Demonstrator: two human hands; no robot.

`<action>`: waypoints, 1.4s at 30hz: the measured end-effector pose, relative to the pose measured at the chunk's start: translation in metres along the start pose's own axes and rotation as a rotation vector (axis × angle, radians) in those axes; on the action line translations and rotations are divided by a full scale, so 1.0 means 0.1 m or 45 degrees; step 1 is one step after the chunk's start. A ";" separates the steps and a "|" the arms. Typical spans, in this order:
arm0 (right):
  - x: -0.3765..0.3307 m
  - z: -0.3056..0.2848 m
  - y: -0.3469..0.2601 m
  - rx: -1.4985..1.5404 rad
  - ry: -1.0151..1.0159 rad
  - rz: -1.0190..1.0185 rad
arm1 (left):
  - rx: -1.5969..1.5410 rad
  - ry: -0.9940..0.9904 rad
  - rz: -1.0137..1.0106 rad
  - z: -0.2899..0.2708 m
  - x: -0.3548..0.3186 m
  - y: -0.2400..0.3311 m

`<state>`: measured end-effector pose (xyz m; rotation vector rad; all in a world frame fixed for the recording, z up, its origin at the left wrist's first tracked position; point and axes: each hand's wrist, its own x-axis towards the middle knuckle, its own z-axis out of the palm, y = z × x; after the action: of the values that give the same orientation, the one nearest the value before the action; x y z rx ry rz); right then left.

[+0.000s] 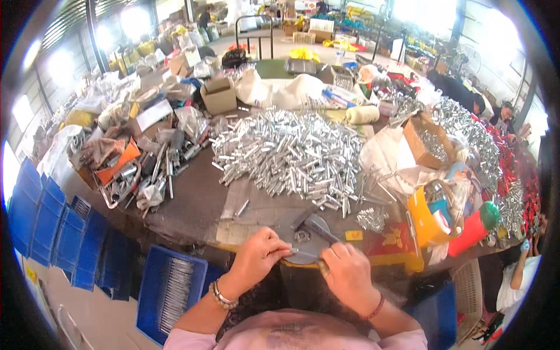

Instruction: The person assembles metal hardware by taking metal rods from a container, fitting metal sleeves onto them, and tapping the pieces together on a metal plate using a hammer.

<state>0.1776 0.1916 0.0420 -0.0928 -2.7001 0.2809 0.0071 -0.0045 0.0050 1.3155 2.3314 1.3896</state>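
Pinching a thin metal piece [296, 250]: left hand [256, 252], grip closed; right hand [349, 273] by dark tool [320, 227], grip unclear.

Windows [135, 22] glare L & R, pale flr [111, 315] arnd dark wkbench [195, 189]

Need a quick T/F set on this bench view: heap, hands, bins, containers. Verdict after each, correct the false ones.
1. The metal heap lies beyond both the left hand and the right hand. True.
2. The yellow tub is left of the heap. False: the yellow tub is on the right.
3. A blue bin at lower left holds silver parts. True.
4. The red tube's end is blue. False: the red tube has a green end.
5. Only the left wrist has a bracelet. False: both wrists do.
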 end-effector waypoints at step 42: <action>-0.07 0.33 -0.25 1.263 -0.115 0.661 | -0.714 0.828 -0.773 -0.54 -1.26 -0.51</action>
<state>0.1699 0.1606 0.0147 -0.4771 -2.2563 1.7334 0.0258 -0.1420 -0.0416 -0.0201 2.0826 2.1767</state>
